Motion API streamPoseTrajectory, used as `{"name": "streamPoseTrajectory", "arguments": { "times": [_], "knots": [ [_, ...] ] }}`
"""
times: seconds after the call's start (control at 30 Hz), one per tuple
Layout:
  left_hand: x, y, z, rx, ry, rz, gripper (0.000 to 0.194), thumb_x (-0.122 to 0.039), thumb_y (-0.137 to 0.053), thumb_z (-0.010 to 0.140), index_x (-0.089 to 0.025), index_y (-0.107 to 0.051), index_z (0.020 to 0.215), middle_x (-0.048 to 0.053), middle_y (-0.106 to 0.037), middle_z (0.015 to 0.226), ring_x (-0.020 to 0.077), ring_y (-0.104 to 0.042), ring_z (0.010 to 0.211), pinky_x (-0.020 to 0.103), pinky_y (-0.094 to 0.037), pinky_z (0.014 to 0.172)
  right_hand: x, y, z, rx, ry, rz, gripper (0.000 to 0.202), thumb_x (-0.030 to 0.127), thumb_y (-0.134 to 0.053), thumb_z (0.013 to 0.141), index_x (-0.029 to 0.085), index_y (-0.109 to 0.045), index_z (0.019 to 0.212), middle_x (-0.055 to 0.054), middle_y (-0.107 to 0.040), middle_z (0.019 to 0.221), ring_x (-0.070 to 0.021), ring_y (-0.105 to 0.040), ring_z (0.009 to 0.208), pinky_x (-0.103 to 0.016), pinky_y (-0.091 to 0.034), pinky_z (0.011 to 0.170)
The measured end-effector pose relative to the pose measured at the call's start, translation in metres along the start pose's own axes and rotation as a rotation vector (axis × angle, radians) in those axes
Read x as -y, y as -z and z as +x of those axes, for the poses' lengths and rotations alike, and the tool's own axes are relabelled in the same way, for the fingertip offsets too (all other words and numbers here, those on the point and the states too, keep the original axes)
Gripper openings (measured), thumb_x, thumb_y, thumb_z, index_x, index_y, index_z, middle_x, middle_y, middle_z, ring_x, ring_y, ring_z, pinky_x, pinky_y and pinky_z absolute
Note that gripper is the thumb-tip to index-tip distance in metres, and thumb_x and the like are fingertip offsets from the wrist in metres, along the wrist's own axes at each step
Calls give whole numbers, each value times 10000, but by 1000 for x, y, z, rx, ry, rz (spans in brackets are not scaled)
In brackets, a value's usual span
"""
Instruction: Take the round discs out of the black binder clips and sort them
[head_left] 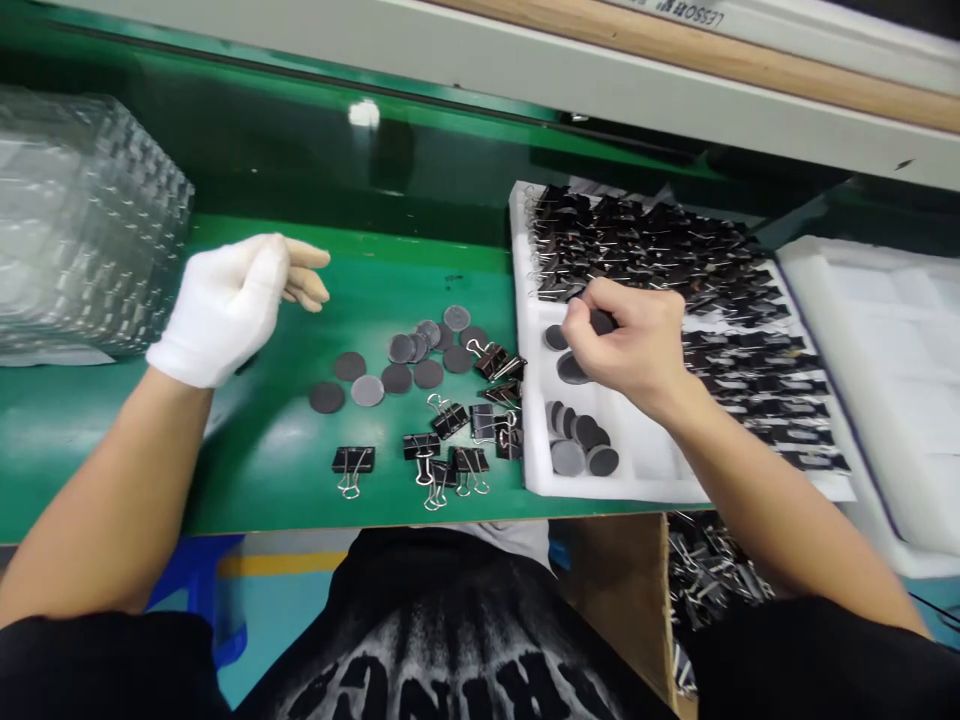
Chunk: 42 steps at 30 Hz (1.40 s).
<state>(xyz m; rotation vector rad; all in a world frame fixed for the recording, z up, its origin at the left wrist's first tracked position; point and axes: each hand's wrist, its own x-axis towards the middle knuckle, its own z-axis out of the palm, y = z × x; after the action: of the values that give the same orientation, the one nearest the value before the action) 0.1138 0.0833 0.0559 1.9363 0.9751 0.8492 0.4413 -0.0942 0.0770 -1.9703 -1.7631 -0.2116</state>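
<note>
My left hand (232, 300), in a white glove with bare fingertips, hovers over the left of the green table. Its fingers are loosely stretched out, with nothing visible in them. My right hand (630, 345) is bare and closed over the white foam tray (534, 440); a black round disc (602, 322) shows within its fingers. Under and beside that hand, more dark discs (585, 432) lie in the tray's left compartments. Between my hands, grey and black discs (397, 377) are scattered on the table. Several black binder clips (450, 418) with wire handles lie near the tray's left edge.
Rows of black binder clips (645, 235) fill the tray's far and right compartments. Another white foam tray (900, 370) stands at right. Clear plastic trays (90, 220) are stacked at left. A cardboard box (615, 590) of clips sits below the table edge. A beam (480, 60) crosses above.
</note>
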Motion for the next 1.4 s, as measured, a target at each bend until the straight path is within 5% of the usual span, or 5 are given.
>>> {"name": "streamPoseTrajectory", "arguments": {
  "times": [0.27, 0.5, 0.87, 1.1, 1.4],
  "knots": [
    [5, 56, 9, 153, 199, 651, 511, -549, -387, 1005, -223, -779, 1032, 46, -795, 926, 217, -720, 818, 368, -557, 841, 103, -77, 35, 533, 317, -88, 313, 360, -434, 1043, 202, -701, 999, -89, -758, 952, -225, -636, 757, -345, -238, 587],
    [9, 81, -8, 486, 495, 1127, 778, -744, -668, 745, -230, -678, 1328, 120, -791, 1156, 362, -743, 1025, 426, -554, 820, 86, -81, 43, 631, 340, -22, 363, 400, -427, 1104, 187, -693, 980, -128, -693, 1016, -271, -652, 948, -335, -311, 621],
    [12, -5, -5, 388, 67, 1056, 466, -457, -540, 938, -208, -649, 1315, 158, -703, 1236, 339, -736, 955, 455, -575, 805, 59, -77, 63, 653, -41, 591, 268, 438, -659, 953, 214, -784, 875, -30, -775, 785, -204, -680, 724, -339, -454, 689],
    [30, -34, 2, 340, -81, 779, 852, -420, -676, 857, -188, -371, 1618, 115, -724, 1348, 331, -739, 1170, 402, -595, 907, 76, -79, 55, 439, 319, 236, 286, 315, -595, 1040, 295, -802, 1236, -55, -793, 1212, -261, -708, 1045, -347, -420, 704],
    [41, -36, 4, 340, -120, 682, 872, -437, -733, 868, -174, -363, 1612, 79, -768, 1206, 254, -766, 1028, 342, -571, 875, 101, -100, 69, 709, 487, -112, 418, 244, -448, 1068, 292, -689, 1405, -123, -694, 1211, -246, -647, 874, -344, -244, 592]
  ]
}}
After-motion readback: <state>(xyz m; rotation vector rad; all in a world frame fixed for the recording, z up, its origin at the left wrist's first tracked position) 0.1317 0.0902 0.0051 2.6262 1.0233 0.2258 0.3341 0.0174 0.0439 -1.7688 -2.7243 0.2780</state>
